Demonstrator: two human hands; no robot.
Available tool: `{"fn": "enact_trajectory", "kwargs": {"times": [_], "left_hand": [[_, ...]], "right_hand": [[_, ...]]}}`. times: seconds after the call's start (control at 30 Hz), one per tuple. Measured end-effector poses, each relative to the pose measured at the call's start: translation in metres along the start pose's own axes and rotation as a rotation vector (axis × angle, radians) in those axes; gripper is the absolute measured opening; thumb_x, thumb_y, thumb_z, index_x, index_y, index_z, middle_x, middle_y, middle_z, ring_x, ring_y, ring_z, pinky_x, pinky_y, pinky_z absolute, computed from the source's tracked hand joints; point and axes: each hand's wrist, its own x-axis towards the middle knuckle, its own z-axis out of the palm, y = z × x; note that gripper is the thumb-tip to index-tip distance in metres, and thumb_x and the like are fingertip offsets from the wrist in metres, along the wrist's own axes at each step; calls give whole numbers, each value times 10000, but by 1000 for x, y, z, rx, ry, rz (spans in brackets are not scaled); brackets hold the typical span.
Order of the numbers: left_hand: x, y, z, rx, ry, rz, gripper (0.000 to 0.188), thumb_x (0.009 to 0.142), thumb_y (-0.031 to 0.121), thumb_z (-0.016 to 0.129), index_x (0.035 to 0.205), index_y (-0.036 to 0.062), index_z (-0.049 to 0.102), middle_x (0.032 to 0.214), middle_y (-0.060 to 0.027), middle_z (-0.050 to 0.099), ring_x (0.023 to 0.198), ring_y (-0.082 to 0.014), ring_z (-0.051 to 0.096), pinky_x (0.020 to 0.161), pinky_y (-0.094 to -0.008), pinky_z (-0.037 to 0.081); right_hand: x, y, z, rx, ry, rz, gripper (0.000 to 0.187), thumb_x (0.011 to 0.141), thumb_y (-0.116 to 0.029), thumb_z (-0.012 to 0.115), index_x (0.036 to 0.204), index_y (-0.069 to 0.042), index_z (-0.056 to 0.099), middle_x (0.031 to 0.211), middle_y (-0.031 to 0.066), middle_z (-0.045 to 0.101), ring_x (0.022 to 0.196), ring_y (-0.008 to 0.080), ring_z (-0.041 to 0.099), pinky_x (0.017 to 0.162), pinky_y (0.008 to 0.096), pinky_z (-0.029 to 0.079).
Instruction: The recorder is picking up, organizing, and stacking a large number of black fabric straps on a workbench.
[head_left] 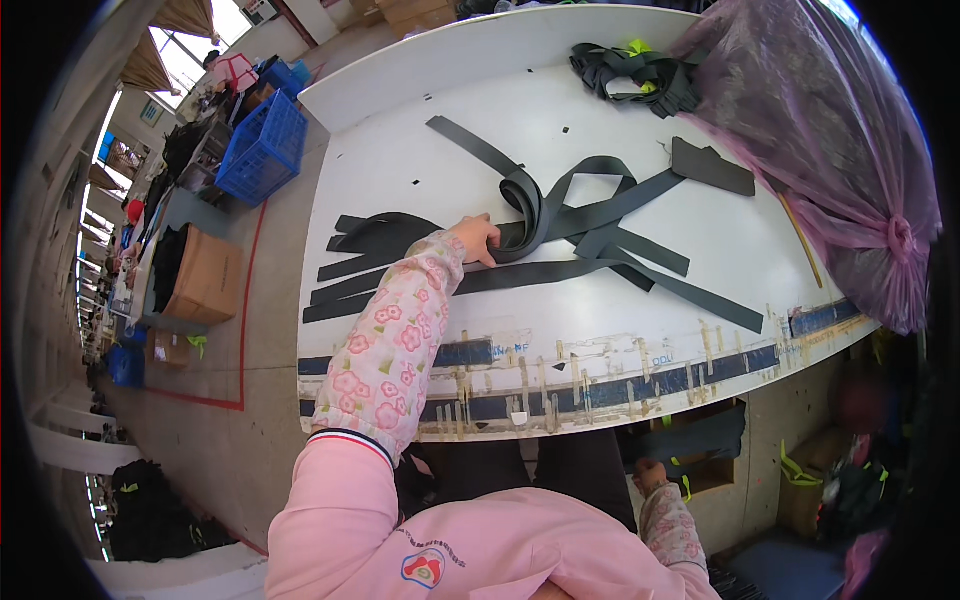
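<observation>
Several dark grey fabric straps (600,215) lie tangled and fanned out on the white table (370,170). My left hand (476,240) reaches over them, its fingers closed on a strap beside an upright loop (528,205). Loose strap ends (380,236) spread out to the left of that hand. Below the table's front edge hangs my right hand (650,476), close to a dark folded bundle (700,440); its fingers are too small and shaded to read. Both arms wear floral sleeve covers.
A coiled strap bundle (640,78) and a flat dark piece (712,167) lie toward the back right. Pink plastic sheeting (820,130) covers the right side. On the left stand a blue crate (262,148) and a cardboard box (205,275); another person (235,75) is farther off.
</observation>
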Motion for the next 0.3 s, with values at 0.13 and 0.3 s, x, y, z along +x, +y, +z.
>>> {"fn": "enact_trajectory", "kwargs": {"times": [0.13, 0.3], "left_hand": [[4, 17, 1, -17, -43, -64, 377, 633, 195, 901, 943, 88, 717, 1162, -162, 585, 1013, -363, 615, 877, -441, 519], [-2, 32, -7, -2, -3, -138, 418, 642, 175, 890, 995, 71, 690, 1178, -163, 577, 1082, -366, 594, 906, -432, 510]], "right_hand": [[-13, -2, -15, -131, -50, -86, 231, 879, -138, 690, 1077, -22, 714, 905, 156, 742, 783, 245, 725, 728, 374, 572], [-22, -15, -41, -397, -97, -258, 310, 868, -227, 731, 1126, -56, 723, 1034, 198, 737, 956, 300, 727, 853, 414, 556]]}}
